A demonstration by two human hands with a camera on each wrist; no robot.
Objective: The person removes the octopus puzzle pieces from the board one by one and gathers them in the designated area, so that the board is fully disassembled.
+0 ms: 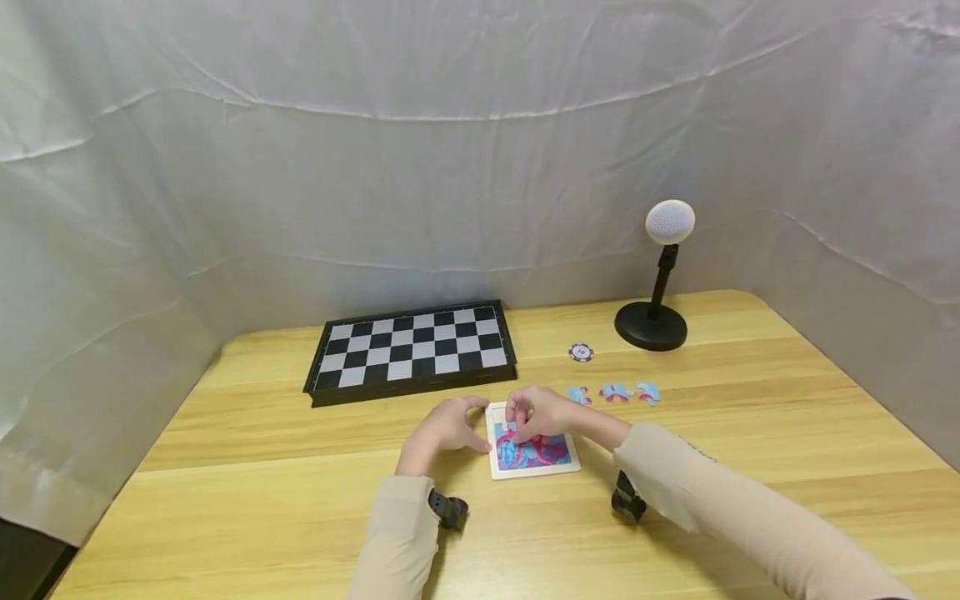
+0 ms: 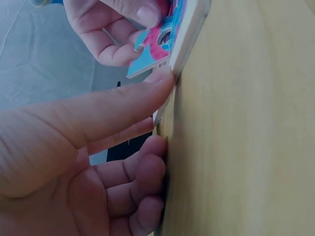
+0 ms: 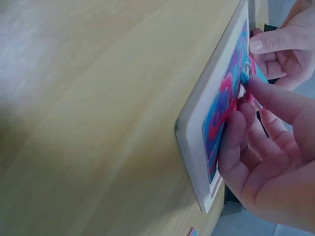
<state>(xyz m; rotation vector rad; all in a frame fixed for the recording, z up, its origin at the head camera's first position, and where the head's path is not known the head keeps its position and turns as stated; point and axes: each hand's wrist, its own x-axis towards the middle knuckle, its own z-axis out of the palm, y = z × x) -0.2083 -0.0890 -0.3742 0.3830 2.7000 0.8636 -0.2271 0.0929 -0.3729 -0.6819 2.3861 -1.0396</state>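
A jigsaw puzzle in pink, blue and purple lies in a white tray [image 1: 536, 475], its pieces filling the near part. My right hand [image 1: 543, 412] pinches a blue-and-pink puzzle piece [image 2: 146, 58] between thumb and fingers, tilted over the tray's left side. In the right wrist view, that hand's lower fingers rest close against the assembled pieces [image 3: 221, 110]. At the tray's left edge, my left hand [image 1: 447, 423] holds the rim with thumb and index finger. Its other fingers curl near the tabletop in the left wrist view. The right fingers partly hide the held piece.
Three loose puzzle pieces [image 1: 616, 392] lie in a row right of the tray. Behind them sits a poker chip [image 1: 581, 352]. A black-framed chessboard [image 1: 412, 346] stands at the back left, and a round white device on a black stand [image 1: 654, 325] at the back right.
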